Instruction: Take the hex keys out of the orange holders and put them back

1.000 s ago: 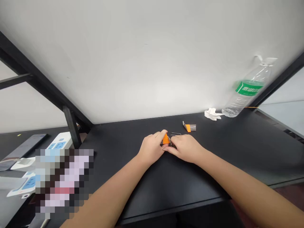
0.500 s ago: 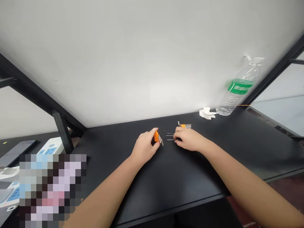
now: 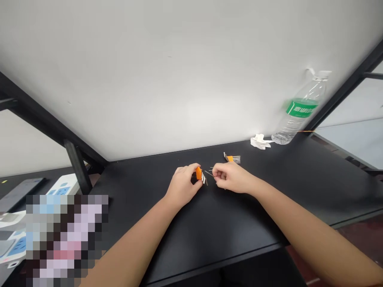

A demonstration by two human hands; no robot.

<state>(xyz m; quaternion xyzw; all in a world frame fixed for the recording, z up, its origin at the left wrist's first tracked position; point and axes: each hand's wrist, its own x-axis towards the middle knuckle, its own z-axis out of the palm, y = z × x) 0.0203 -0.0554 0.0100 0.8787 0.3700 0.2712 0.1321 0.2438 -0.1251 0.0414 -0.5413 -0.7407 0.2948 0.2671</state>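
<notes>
My left hand (image 3: pixel 184 181) is closed on an orange hex key holder (image 3: pixel 199 173), from which several metal keys stick out to the right. Thumb and fingers pinch it from both sides. Just right of it, my right hand (image 3: pixel 229 176) pinches a thin hex key (image 3: pixel 208 173), whose tip points at the holder, apart from it. Thin loose keys (image 3: pixel 211 168) lie on the black table behind these fingers, partly hidden. A second orange holder full of hex keys (image 3: pixel 230 158) lies beyond my right hand.
A clear plastic bottle with a green label (image 3: pixel 302 107) stands at the back right by the white wall, beside a crumpled tissue (image 3: pixel 260 141). Black metal frame bars (image 3: pixel 78 165) rise at both sides. White and blue power strips (image 3: pixel 61 189) lie at the left.
My right hand has lifted a hex key off the table and moved slightly left with it. The key now slants toward the holder. My left hand stays nearly in place.
</notes>
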